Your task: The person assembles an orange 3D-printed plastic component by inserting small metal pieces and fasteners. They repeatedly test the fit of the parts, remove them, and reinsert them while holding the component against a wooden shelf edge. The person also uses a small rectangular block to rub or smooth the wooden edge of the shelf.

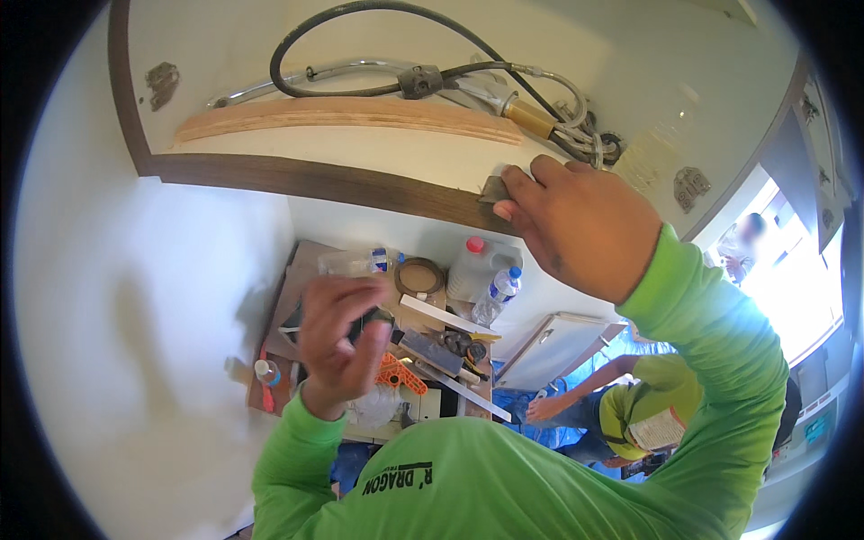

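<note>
My right hand [580,225] reaches up to the brown front edge [342,180] of a white cabinet bottom. Its thumb and fingers pinch a small flat grey piece [493,189], which rests against that edge; whether it is a scraper or sandpaper I cannot tell. Lower and to the left, my left hand [340,337] hangs in the air, slightly blurred. Its fingers are bent, with a gap to the thumb, and nothing shows between them. Inside the cabinet, behind the brown edge, lies a long light wood strip [351,121].
A black hose [279,54] and metal fittings lie behind the strip. Below, a cluttered table carries plastic bottles [504,286], a tape roll [420,276], an orange tool [400,373] and white strips. A co-worker [648,405] sits at lower right; another person stands farther off.
</note>
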`<state>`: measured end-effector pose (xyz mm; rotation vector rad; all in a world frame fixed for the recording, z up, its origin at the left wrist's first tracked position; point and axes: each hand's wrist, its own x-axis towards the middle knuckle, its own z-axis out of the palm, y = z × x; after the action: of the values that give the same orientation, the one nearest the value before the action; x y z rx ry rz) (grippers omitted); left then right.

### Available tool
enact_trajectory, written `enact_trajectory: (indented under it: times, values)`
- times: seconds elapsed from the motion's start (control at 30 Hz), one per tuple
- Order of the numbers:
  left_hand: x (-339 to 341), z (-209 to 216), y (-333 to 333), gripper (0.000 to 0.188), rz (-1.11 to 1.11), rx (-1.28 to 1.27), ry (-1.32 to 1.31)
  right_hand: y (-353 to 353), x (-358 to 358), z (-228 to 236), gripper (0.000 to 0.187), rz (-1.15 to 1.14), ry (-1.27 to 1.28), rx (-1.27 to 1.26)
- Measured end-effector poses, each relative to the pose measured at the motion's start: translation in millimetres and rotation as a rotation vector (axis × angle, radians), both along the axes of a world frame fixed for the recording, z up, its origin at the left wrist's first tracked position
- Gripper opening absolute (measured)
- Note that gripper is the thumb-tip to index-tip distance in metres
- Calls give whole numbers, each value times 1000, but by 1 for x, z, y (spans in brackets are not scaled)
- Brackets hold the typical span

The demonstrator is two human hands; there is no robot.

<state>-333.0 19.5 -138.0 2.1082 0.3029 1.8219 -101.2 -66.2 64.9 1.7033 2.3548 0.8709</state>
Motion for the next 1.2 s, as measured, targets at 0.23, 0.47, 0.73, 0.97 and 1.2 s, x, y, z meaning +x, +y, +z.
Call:
enact_trajectory:
  times: [0.23, 0.47, 0.73, 0.97, 1.2]
  values:
    - [91, 30, -75, 33, -628, -385, 75, -52, 17, 13, 30, -11, 73, -62]
    - [153, 54, -97, 54, -1122, -831, -274, -77, 25, 16, 32, 130, 42, -164]
    - [172, 55, -104, 45, -1014, -908, -466, -82, 41, 20, 51, 138, 40, -315]
    - [183, 48, -97, 43, -944, -908, -543, -67, 58, -1, 43, 143, 187, -245]
    - [187, 51, -96, 39, -916, -915, -504, -65, 59, 8, 42, 111, 174, -302]
